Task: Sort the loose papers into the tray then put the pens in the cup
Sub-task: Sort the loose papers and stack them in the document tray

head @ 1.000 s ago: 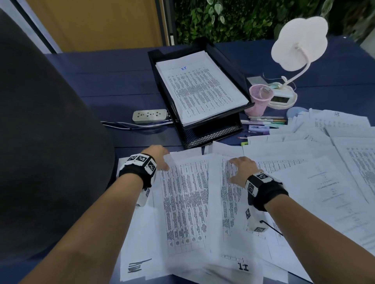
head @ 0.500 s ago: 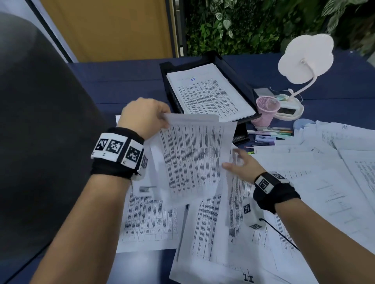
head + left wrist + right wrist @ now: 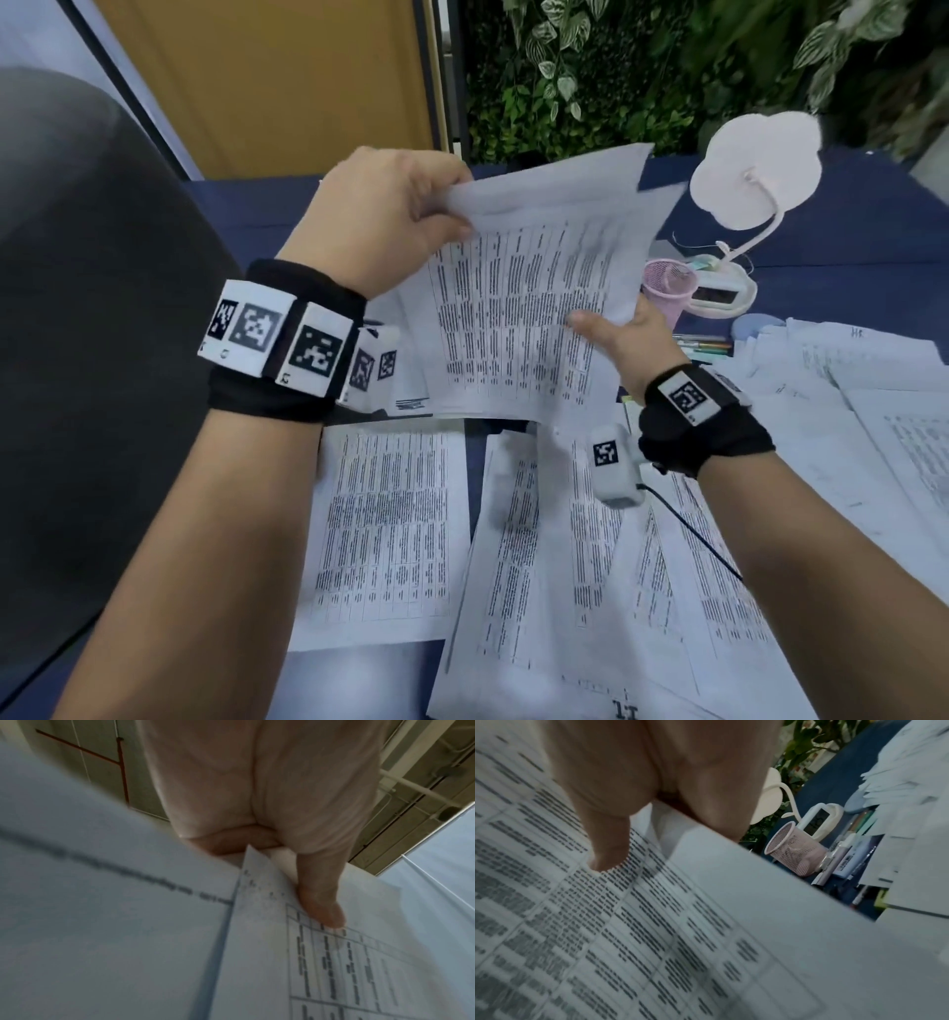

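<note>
The papers (image 3: 534,308) you are lifting are hanging in the air above the desk, a thin bundle of printed table sheets, tilted away from you. Your left hand (image 3: 382,216) is pinching their top left corner, thumb (image 3: 320,902) on the printed side and the other fingers curled behind — this is keeping the sheets from fanning apart. Your right hand (image 3: 624,336) is gripping the right edge lower down, thumb (image 3: 608,843) pressing on the text, so the bundle is staying flat and not folding under its own weight.

Below your forearms many more loose sheets (image 3: 390,529) are lying on the blue desk (image 3: 847,231), overlapping each other, and a further pile (image 3: 842,370) is spreading to your right. The tray is not showing now; I think the lifted bundle is hiding it.

The pink mesh cup (image 3: 669,288) is standing just beyond your right hand, beside the base of a white lamp (image 3: 752,169). The pens (image 3: 706,345) are lying on the desk near the cup, partly under the paper pile — their turn is coming later, I judge.
</note>
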